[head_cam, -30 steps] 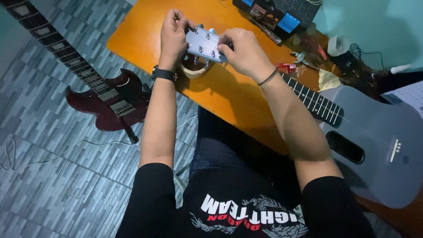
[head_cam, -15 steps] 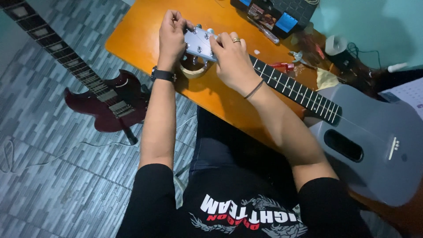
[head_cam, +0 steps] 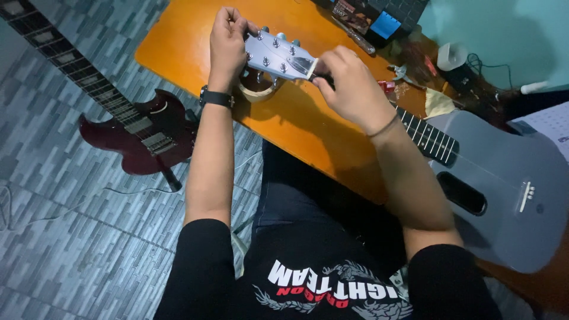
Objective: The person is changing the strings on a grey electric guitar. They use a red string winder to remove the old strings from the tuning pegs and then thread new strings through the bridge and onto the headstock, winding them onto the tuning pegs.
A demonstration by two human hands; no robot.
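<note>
Headstock point(head_cam: 277, 54), pale grey with two rows of silver tuning posts, belongs to the grey acoustic guitar point(head_cam: 510, 195) lying across the orange wooden tabletop point(head_cam: 178, 44), and is raised just above a ring of tan tape point(head_cam: 256, 92). Left hand point(head_cam: 227, 44) closes its fingertips on a tuner at the headstock's far-left edge; the grip is narrow and pinching. Right hand point(head_cam: 352, 89) closes around the neck just below the nut, thumb and fingers clamping it. For good control, judge that the right hand holds the neck steady while the left turns in small increments, keeping the headstock over the tape ring. Black fretboard point(head_cam: 430, 139) runs toward the guitar body. A dark red electric guitar point(head_cam: 139, 133) lies on the tiled floor point(head_cam: 71, 237).
</note>
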